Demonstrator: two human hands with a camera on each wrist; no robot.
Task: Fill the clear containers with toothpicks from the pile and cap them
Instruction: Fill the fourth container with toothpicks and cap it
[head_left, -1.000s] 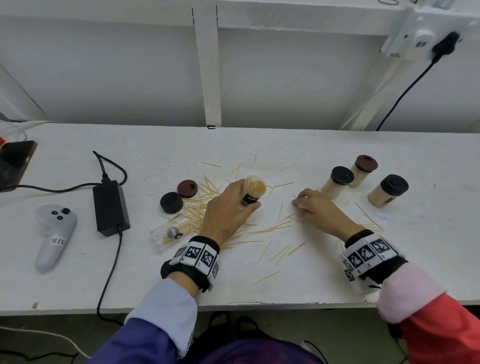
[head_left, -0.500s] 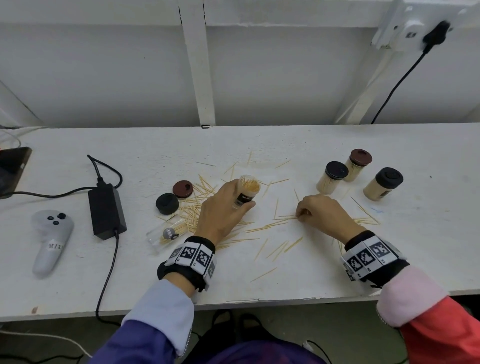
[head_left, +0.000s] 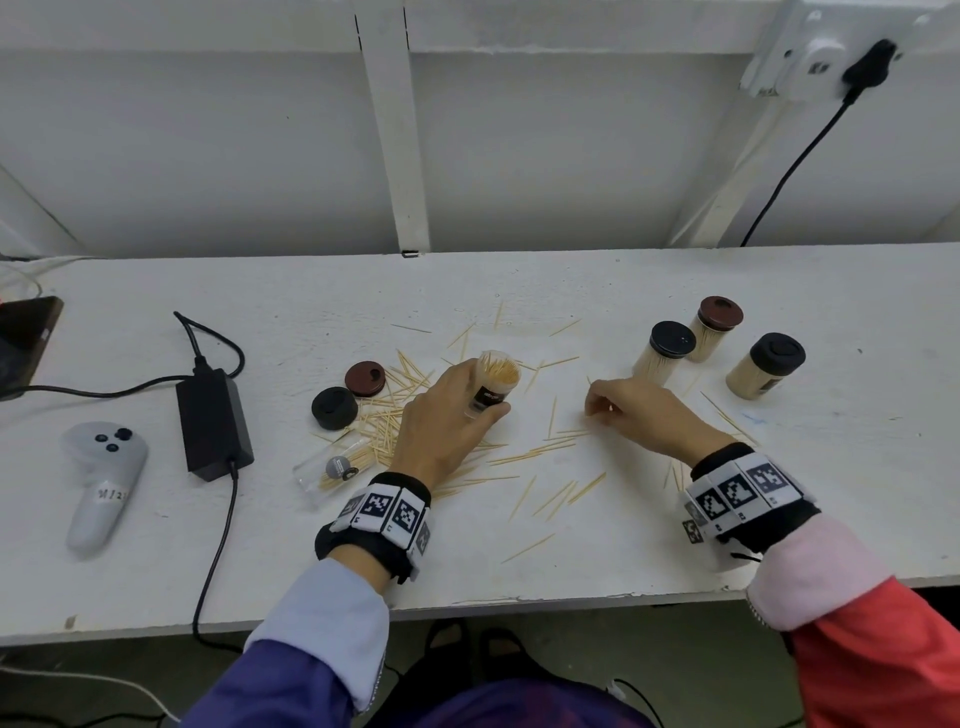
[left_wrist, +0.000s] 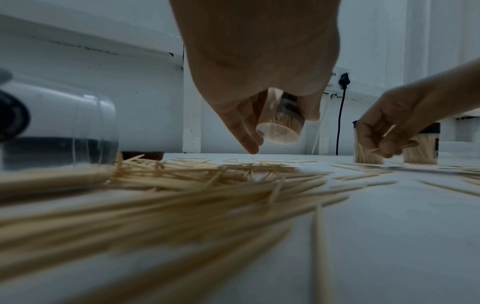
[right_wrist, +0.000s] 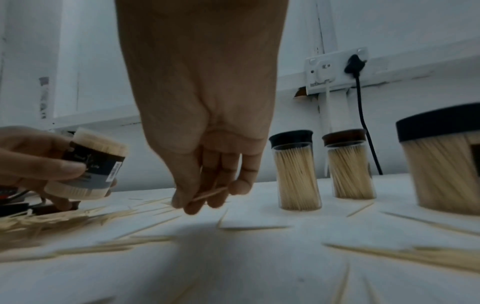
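Landmark: open jar (head_left: 493, 382), held above the desk (head_left: 519, 291).
Controller (head_left: 101, 478), adapter (head_left: 213, 421): far left of jar; idle.
Loose lids (head_left: 348, 395): just left of jar, kept near for capping.
Empty jar (head_left: 332, 467): on its side, left of jar, awaiting filling.
Pile (head_left: 395, 421): under and around jar.
Left hand (head_left: 447, 421): fingers wrapped round jar, tilting its mouth toward the right hand for loading.
Right hand (head_left: 634, 410): right of jar; fingertips pinch a few toothpicks (right_wrist: 207, 194) for transfer.
Capped jars (head_left: 717, 353): far right, full, set clear.
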